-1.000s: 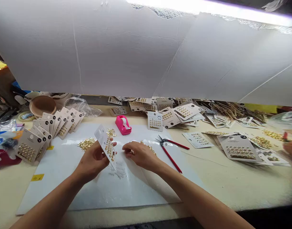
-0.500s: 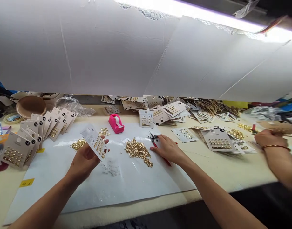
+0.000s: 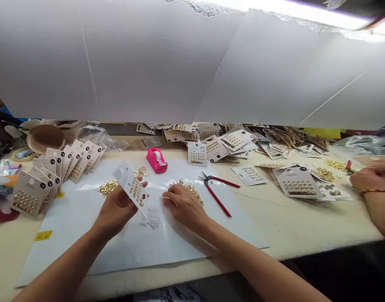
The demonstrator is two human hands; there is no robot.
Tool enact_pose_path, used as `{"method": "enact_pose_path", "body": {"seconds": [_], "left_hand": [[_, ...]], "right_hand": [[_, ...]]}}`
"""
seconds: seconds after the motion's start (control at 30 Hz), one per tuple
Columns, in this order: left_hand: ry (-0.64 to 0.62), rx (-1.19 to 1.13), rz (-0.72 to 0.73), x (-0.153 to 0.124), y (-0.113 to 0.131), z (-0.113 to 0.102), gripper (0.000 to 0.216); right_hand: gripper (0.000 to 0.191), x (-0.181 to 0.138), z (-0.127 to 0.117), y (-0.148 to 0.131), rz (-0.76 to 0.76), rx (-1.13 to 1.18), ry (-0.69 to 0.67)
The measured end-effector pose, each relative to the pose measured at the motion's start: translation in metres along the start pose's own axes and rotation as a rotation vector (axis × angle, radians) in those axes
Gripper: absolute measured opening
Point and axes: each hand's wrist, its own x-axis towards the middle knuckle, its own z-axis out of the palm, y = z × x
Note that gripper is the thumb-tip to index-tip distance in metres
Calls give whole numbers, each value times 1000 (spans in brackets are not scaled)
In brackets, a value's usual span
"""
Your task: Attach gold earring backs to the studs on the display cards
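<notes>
My left hand (image 3: 117, 209) grips a white earring card (image 3: 130, 188) with several gold earrings on it, held tilted above a white plastic sheet (image 3: 85, 235). My right hand (image 3: 182, 205) rests palm down on the sheet, fingers curled over a heap of loose gold earrings (image 3: 192, 191). Its fingertips are hidden from me. A small cluster of clear earring backs (image 3: 153, 221) lies between my two hands. Red-handled scissors (image 3: 217, 191) lie just to the right of my right hand.
A pink tape dispenser (image 3: 156, 160) stands behind the card. Filled cards fan out at left (image 3: 54, 172) by a brown bowl (image 3: 44, 137). More cards are heaped at the back right (image 3: 236, 144). Another person's hand (image 3: 370, 180) works at far right.
My right hand has come back left from the scissors and settled on the earring heap. The scissors stay on the sheet. My left hand keeps holding the card.
</notes>
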Motion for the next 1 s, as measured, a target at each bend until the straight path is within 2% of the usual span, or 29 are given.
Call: {"method": "enact_pose_path", "body": {"seconds": [0.17, 0.37, 0.47, 0.53, 0.63, 0.7, 0.77, 0.87, 1.0], "left_hand": [[-40, 12, -12, 2, -3, -4, 51], [-52, 30, 2, 2, -4, -3, 53], [-48, 40, 6, 2, -3, -3, 52], [-53, 47, 6, 1, -3, -3, 51], [-67, 58, -1, 0, -2, -3, 49], [-71, 65, -7, 0, -1, -3, 49], [-68, 68, -15, 0, -1, -3, 49], [-58, 49, -28, -1, 0, -2, 48], [-17, -32, -44, -1, 2, 2, 45]], "right_hand": [[19, 0, 3, 1, 17, 1, -39], [8, 0, -5, -5, 181, 151, -167], [8, 3, -9, -5, 186, 204, -232], [8, 3, -15, 2, 171, 227, -211], [9, -5, -30, 29, 215, 197, -74], [16, -15, -40, 59, 319, 67, 25], [24, -27, -46, 92, 431, -113, 53], [44, -43, -45, 130, 522, -242, -97], [68, -51, -35, 148, 606, -299, -248]]}}
